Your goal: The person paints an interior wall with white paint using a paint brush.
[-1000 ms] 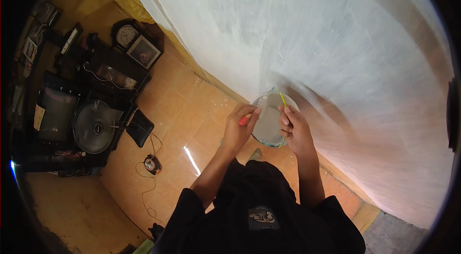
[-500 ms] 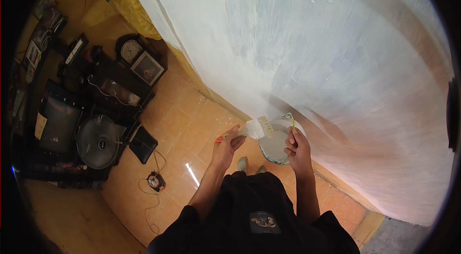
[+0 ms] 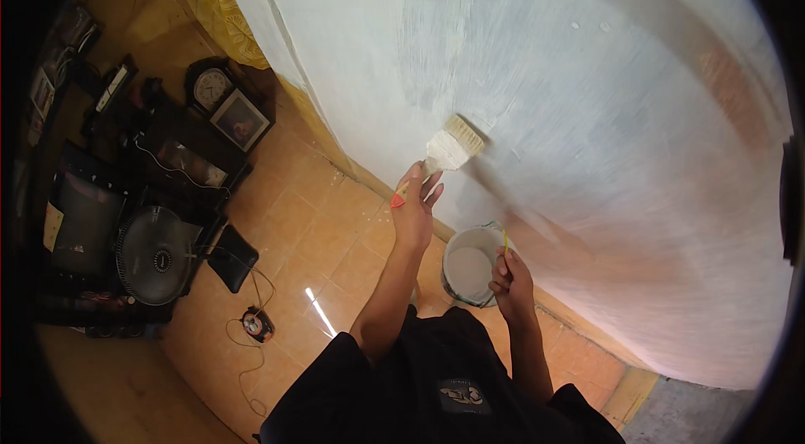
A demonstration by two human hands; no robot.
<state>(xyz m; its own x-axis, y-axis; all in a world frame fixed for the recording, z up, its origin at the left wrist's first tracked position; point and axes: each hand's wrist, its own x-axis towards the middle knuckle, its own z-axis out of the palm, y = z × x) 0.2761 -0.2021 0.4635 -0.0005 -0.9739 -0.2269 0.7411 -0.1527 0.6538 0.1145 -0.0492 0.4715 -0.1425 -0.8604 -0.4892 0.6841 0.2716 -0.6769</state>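
I see a brush (image 3: pixel 451 147) with pale, paint-coated bristles and a glossy orange handle against the wall (image 3: pixel 587 92), matt and streaky with whitish paint. The bucket (image 3: pixel 470 264) looks like smooth plastic, with white paint inside. The floor (image 3: pixel 335 234) is glossy orange tile, catching glare.

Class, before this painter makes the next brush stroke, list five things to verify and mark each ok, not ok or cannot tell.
1. Left hand grips the brush handle: ok.
2. Bristles loaded with white paint: ok.
3. Brush head against the wall: ok.
4. Right hand holds the paint bucket by its rim, opening upward: ok.
5. Floor tiles below free of drips: cannot tell.
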